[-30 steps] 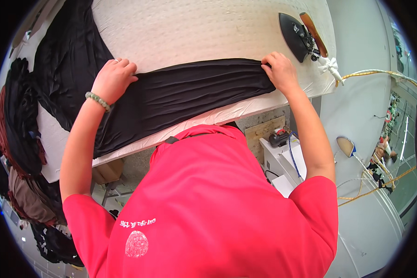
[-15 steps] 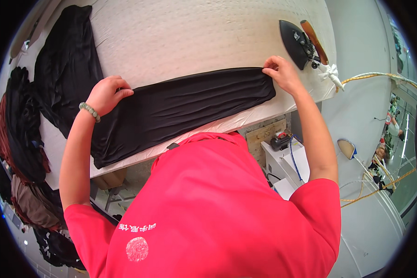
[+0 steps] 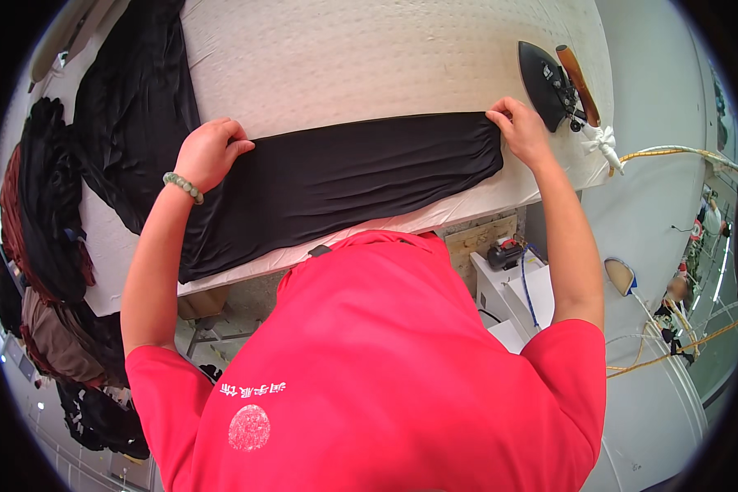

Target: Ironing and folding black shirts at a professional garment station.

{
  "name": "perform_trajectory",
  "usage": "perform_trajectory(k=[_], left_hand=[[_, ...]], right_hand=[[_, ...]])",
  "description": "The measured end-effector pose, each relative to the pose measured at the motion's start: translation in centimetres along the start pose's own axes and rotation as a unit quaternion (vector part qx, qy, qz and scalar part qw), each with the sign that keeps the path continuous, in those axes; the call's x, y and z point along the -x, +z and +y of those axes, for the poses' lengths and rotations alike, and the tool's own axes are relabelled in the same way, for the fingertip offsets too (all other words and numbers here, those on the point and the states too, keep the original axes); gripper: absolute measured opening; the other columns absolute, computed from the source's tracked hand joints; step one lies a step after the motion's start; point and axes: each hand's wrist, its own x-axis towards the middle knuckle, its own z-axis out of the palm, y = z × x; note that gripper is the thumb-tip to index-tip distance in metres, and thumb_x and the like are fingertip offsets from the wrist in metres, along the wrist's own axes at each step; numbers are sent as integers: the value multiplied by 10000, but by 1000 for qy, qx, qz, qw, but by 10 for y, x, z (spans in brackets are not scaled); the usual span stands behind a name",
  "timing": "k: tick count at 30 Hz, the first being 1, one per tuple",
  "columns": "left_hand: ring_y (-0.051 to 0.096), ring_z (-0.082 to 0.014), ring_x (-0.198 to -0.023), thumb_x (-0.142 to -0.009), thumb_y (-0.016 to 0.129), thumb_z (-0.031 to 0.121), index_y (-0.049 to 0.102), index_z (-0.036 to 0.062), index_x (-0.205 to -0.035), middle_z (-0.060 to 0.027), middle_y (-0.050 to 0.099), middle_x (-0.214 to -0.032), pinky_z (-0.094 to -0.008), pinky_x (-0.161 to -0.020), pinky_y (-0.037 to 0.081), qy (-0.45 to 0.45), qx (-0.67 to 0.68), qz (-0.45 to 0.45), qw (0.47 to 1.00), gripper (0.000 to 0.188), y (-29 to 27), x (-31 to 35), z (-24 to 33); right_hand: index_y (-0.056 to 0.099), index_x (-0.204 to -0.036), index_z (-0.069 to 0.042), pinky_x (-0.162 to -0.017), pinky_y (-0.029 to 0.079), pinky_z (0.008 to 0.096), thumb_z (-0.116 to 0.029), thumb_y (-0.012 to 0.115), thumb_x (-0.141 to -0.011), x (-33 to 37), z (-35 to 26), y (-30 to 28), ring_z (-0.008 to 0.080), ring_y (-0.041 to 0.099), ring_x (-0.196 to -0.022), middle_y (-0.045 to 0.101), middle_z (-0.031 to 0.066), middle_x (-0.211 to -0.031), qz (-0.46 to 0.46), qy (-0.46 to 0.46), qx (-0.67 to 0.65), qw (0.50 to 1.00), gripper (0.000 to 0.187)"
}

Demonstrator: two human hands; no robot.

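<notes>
A black garment [image 3: 353, 172] lies on the white padded ironing table [image 3: 344, 61]. One long leg- or sleeve-like part runs left to right in front of me, with soft wrinkles along it. The rest of the cloth reaches away at the far left. My left hand [image 3: 211, 152], a bead bracelet on its wrist, pinches the far edge of this part near its left end. At the other end, my right hand [image 3: 517, 129] grips the far corner between thumb and fingers. Between both hands the edge is stretched almost straight.
An iron [image 3: 549, 86] with a wooden handle rests at the far right, its yellowish hose [image 3: 672, 151] leading off right. Dark clothes [image 3: 49, 205] hang in a heap by the table's left side. White equipment [image 3: 512, 287] stands below the right front edge.
The garment's far edge between my hands has gone from slightly bowed to straighter, and its wrinkles look smoother. Both hands keep their hold. The whole view has shifted a little.
</notes>
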Motion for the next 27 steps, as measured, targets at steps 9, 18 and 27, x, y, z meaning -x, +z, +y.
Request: perform_trajectory(k=[9, 18, 27], left_hand=[[643, -337, -879, -874, 731, 212, 666, 39, -841, -127, 656, -877, -430, -767, 513, -15, -28, 96, 995, 188, 21, 8, 2], [622, -341, -835, -864, 725, 150, 643, 44, -820, -136, 626, -839, -437, -745, 495, -6, -87, 192, 978, 141, 36, 10, 13], [633, -308, -936, -838, 719, 134, 663, 89, -914, -90, 652, -965, -412, -844, 483, -84, -210, 312, 923, 104, 54, 9, 58]], right_hand=[[662, -951, -31, -724, 517, 393, -222, 696, -930, -6, 2, 5, 319, 672, -813, 697, 152, -900, 16, -33, 59, 998, 196], [642, -928, -36, -749, 523, 451, -221, 683, -930, -10, 1, 1, 368, 669, -870, 692, 154, -932, 9, -43, 85, 995, 190], [672, -923, -41, -750, 541, 430, -283, 692, -907, -25, 5, -6, 339, 692, -839, 711, 157, -883, -36, -49, 84, 995, 243]])
